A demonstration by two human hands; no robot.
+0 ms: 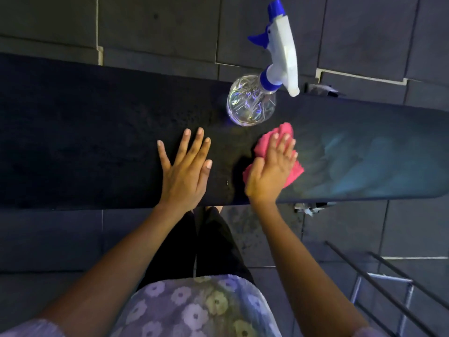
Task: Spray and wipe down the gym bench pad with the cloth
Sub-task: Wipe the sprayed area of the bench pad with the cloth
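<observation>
Overhead, dark bench pad crossing the view, left hand flat and spread on it — grasping nothing, right hand pressing a pink cloth onto the pad, fingers extended, clear spray bottle upright just beyond the cloth — near the far edge, tiled floor around.

1. A long black padded gym bench pad runs across the view above grey floor tiles.
2. The left hand lies flat on it, fingers spread.
3. The right hand presses a crumpled pink cloth onto the pad.
4. A clear plastic spray bottle with a white-and-blue trigger head stands near the pad's far edge, just beyond the cloth.
</observation>
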